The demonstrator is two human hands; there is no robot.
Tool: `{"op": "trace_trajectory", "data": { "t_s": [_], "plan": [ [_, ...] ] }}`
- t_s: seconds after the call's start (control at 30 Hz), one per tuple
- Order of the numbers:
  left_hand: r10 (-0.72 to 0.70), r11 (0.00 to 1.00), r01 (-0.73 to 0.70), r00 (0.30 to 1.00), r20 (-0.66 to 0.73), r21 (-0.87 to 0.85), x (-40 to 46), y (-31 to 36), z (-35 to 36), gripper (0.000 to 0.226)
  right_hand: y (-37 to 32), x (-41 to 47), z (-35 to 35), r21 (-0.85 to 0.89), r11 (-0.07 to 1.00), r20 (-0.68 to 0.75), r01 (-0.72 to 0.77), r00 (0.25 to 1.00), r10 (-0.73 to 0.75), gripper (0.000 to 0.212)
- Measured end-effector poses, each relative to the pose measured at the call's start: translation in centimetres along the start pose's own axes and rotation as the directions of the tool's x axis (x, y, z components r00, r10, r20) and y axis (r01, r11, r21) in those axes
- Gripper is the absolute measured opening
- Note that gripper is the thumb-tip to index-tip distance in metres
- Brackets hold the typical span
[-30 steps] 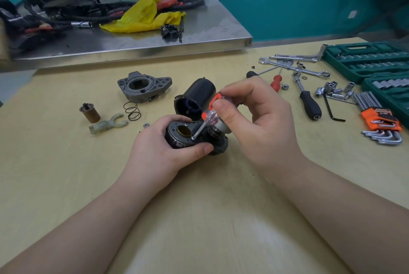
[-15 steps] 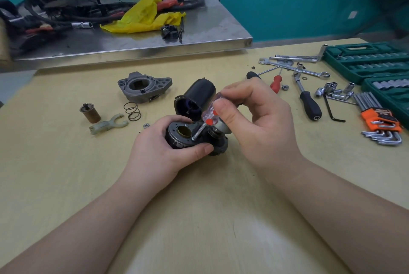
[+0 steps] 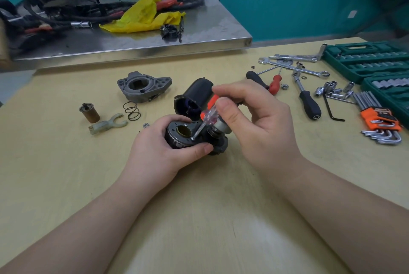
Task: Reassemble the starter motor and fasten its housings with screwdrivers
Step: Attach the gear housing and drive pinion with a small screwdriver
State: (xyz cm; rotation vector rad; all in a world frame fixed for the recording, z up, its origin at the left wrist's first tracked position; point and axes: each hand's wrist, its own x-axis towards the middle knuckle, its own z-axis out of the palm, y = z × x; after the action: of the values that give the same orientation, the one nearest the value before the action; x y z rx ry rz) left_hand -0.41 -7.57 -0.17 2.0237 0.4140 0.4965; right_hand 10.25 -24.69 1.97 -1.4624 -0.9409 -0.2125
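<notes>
My left hand curls its fingers round the dark motor housing on the table, while my right hand pinches the orange-and-clear screwdriver, its tip on the housing's face just beside my left thumb

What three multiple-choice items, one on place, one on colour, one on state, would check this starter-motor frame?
1. Where does the coil spring lie?
A. in the green socket case
B. on the table beside the grey housing
C. on the steel bench

2. What colour is the hex-key holder?
A. orange
B. blue
C. white

3. What does the right hand do?
A. rests flat
B. lifts a wrench
C. pinches the small screwdriver

Key: 1 B, the spring sits just below the housing; 2 A, the holder is plainly orange; 3 C, its tip meets the assembly that the left hand grips.
</notes>
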Motion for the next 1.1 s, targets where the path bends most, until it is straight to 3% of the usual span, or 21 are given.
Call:
{"op": "trace_trajectory", "data": {
  "t_s": [0.17, 0.87, 1.1],
  "plan": [
    [-0.003, 1.0, 0.003, 1.0, 0.0, -0.009, 0.06, -0.06, 0.01, 0.065, 0.25, -0.18, -0.13, 0.016, 0.999, -0.009, -0.047, 0.999, 0.047, 0.026],
    [-0.003, 1.0, 0.003, 1.0, 0.0, 0.009, 0.14, -0.44, 0.04, 0.057, 0.14, 0.01, -0.01, 0.0, 1.0, -0.02, -0.009, 1.0, 0.009, 0.017],
    [0.001, 1.0, -0.001, 1.0, 0.004, 0.008, 0.09, -0.32, 0.01, 0.058, 0.28, -0.08, -0.18, 0.013, 0.997, -0.008, -0.073, 0.997, 0.073, 0.019]
  ]
}}
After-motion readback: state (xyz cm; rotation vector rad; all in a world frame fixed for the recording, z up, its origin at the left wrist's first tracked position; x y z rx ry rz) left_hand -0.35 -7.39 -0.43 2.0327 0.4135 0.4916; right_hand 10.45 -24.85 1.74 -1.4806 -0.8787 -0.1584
